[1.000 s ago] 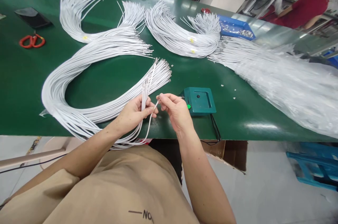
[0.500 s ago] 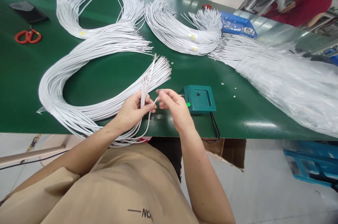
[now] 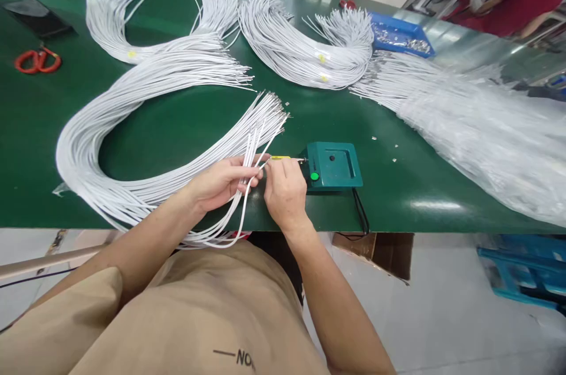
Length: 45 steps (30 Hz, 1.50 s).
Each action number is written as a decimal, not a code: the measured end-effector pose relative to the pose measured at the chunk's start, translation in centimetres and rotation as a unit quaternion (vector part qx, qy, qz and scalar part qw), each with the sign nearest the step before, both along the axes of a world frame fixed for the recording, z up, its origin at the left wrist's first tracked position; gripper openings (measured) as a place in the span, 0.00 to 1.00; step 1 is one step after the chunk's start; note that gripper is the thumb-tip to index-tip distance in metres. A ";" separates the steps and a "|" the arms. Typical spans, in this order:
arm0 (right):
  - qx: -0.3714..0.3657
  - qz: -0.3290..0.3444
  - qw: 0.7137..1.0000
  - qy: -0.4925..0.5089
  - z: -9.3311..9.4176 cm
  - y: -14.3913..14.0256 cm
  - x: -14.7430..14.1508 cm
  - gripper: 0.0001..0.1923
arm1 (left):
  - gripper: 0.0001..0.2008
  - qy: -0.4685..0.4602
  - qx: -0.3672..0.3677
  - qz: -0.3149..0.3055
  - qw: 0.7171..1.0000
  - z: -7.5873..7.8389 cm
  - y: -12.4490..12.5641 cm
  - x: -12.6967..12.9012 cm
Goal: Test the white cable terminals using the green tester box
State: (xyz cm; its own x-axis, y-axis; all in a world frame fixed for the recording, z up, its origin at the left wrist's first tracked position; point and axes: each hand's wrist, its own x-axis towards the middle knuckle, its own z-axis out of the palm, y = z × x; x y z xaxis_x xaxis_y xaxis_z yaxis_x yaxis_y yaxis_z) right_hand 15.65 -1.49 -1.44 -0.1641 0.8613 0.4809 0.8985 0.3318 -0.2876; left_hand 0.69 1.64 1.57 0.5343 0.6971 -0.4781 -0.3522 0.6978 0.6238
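Note:
My left hand (image 3: 223, 183) is closed around a few white cables (image 3: 253, 148), whose ends point up and to the right. My right hand (image 3: 286, 189) is closed just beside it, fingertips pressed together where one cable runs. What sits in those fingertips is hidden. Just above them a thin yellow piece (image 3: 280, 157) lies in line with a metal tip on the left side of a small green device (image 3: 333, 164). The device has a lit green button (image 3: 314, 176). Behind my left hand lies a large curved bundle of white cables (image 3: 88, 133).
More cable bundles (image 3: 305, 56) lie across the green table (image 3: 186, 121). A blue tray (image 3: 400, 33) of small parts stands at the back. Clear plastic wrap (image 3: 481, 133) covers cables on the right. Red-handled scissors (image 3: 38, 61) and a dark flat object (image 3: 38, 15) are at left.
My right hand has turned and lowered, its fingers closing beside the device's tip, where the yellow piece now shows. The cables in my left hand have tilted to the right.

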 end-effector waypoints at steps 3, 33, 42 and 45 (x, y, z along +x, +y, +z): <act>-0.007 0.042 0.997 -0.063 0.0 0.6 1.0 0.15 | 0.17 -0.001 0.009 -0.018 1.000 -0.6 0.5 0.2; -0.140 0.073 0.983 -0.091 1.8 5.6 6.2 0.10 | 0.25 0.337 0.236 -0.007 0.911 -4.0 1.8 2.0; -0.155 0.062 0.982 -0.092 1.8 5.8 6.2 0.09 | 0.25 0.372 0.266 -0.017 0.889 -5.0 1.8 1.8; -0.160 0.069 0.980 -0.096 2.3 5.6 6.2 0.07 | 0.26 0.356 0.254 -0.022 0.899 -5.0 1.9 1.7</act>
